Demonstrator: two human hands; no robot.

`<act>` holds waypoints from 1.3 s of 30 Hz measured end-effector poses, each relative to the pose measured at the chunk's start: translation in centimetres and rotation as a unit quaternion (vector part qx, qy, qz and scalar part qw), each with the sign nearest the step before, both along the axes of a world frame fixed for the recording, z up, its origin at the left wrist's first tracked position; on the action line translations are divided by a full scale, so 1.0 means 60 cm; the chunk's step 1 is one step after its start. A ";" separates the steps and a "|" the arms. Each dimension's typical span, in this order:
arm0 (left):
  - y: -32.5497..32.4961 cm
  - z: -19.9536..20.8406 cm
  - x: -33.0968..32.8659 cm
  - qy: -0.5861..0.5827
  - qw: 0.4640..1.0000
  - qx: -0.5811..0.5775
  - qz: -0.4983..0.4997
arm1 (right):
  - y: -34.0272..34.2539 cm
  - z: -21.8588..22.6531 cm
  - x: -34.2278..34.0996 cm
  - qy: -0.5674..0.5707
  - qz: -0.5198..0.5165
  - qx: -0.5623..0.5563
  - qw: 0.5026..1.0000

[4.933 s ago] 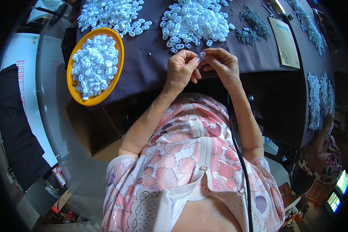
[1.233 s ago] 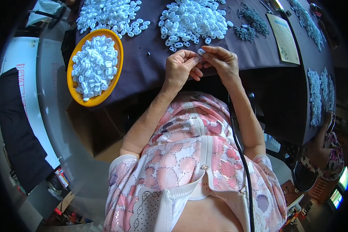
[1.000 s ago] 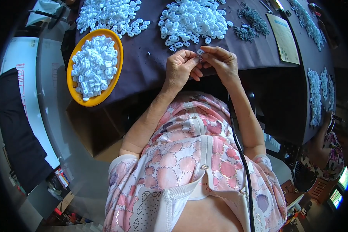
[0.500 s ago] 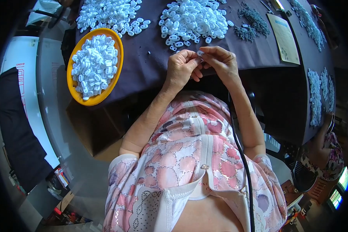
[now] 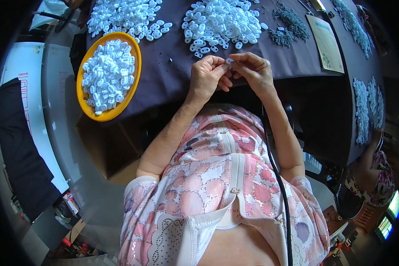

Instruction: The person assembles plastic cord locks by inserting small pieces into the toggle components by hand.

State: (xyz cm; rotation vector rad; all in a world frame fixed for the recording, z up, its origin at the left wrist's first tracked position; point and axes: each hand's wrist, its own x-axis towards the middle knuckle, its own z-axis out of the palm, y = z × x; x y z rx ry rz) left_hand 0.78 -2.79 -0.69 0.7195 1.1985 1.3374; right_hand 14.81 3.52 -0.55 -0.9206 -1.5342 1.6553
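A small white oval plastic piece with two holes (image 5: 229, 61) is pinched between my two hands, just above the table's front edge. My left hand (image 5: 207, 74) has its thumb and forefinger closed at the piece's left side, its other fingers curled below. From the other side, my right hand (image 5: 255, 73) grips it between thumb and forefinger. Whether some smaller part sits between the fingertips is too small to tell. Right beyond my hands lies a large heap of similar white pieces (image 5: 224, 26). An orange oval basket (image 5: 137, 66) full of such pieces stands to the left.
Another white heap (image 5: 124, 17) lies at the far left of the dark tablecloth (image 5: 164, 80). Small grey parts (image 5: 292, 26) are piled at the right, beside a tan envelope (image 5: 326, 44). More white rows (image 5: 361, 111) lie farther right, near another person (image 5: 372, 177). A black cable (image 5: 275, 170) hangs down my front.
My left fingertips have shifted slightly against the white piece, and a little more of it shows between my hands. Everything else looks unmoved.
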 end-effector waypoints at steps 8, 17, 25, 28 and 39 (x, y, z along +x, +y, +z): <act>-0.001 0.002 0.000 0.005 1.000 -0.002 0.001 | -0.002 -0.002 -0.001 0.014 0.000 -0.014 1.000; 0.001 0.002 0.001 -0.007 1.000 0.002 0.020 | -0.002 -0.008 -0.002 0.010 0.005 0.019 1.000; -0.001 -0.008 -0.002 -0.039 0.999 0.029 0.005 | -0.005 0.000 -0.005 0.006 -0.006 0.006 1.000; 0.000 -0.009 -0.002 -0.032 0.999 0.023 0.010 | -0.003 -0.004 -0.003 0.008 -0.001 0.001 1.000; -0.007 0.005 0.007 0.171 0.981 0.074 0.052 | -0.011 -0.001 -0.004 -0.042 -0.014 0.069 0.997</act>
